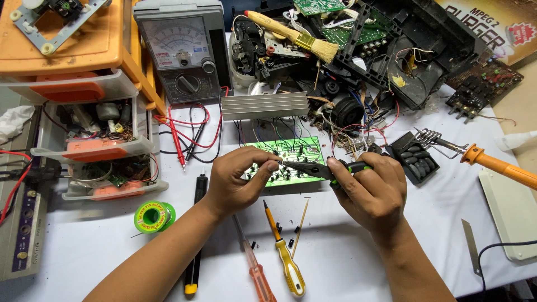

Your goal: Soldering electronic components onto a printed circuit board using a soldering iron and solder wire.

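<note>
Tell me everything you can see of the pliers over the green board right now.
The pliers are slim needle-nose ones with dark metal jaws and black-and-green grips. They lie almost level above the green circuit board, tips pointing toward the left hand. The right hand grips the handles; left fingertips meet the tips. Anything pinched between them is too small to tell.

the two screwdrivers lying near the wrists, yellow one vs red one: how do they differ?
The yellow-handled screwdriver has an opaque yellow handle with black trim; the red-handled screwdriver has a clear reddish one. The yellow one's shaft is orange-yellow, the red one's is bare grey metal. The yellow one lies wholly in view; the red one's handle runs off the bottom edge. Both lie untouched on the white table cover, tips pointing away from the person, between the left hand and right hand.
</note>
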